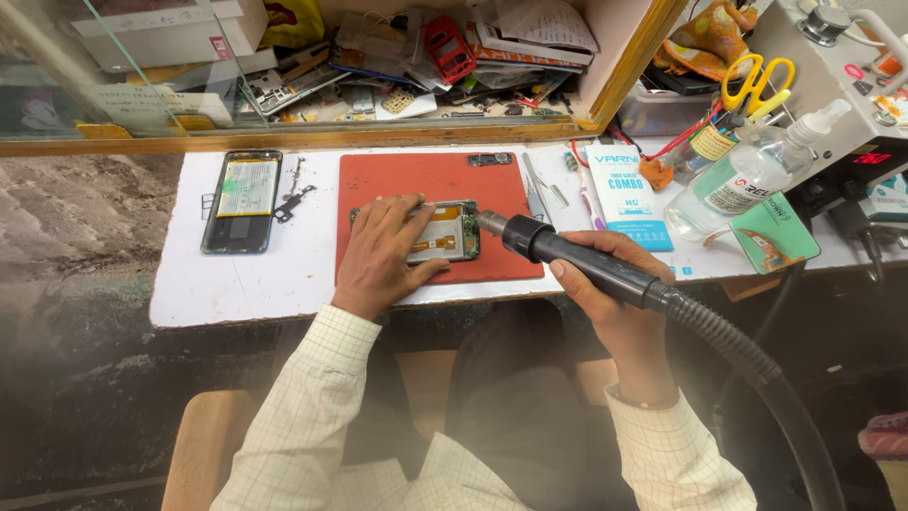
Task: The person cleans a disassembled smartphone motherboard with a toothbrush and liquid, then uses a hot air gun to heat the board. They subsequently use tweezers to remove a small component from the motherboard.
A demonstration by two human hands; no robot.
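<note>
My left hand (378, 254) lies flat, fingers spread, pressing one opened phone (445, 232) onto one red mat (426, 180). My right hand (605, 284) is wrapped shut around one black hot-air wand (577, 257), its nozzle just beside the phone's right edge. One second phone (242, 201) lies well left of the mat on the white table (284, 274). One pair of yellow scissors (755, 85) stands at the far right.

white worktop (284, 274), red mat (426, 180), opened phone (242, 201)

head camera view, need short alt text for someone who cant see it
A left hand presses an opened phone on a red mat while the right hand aims a black hot-air nozzle at it.
</note>
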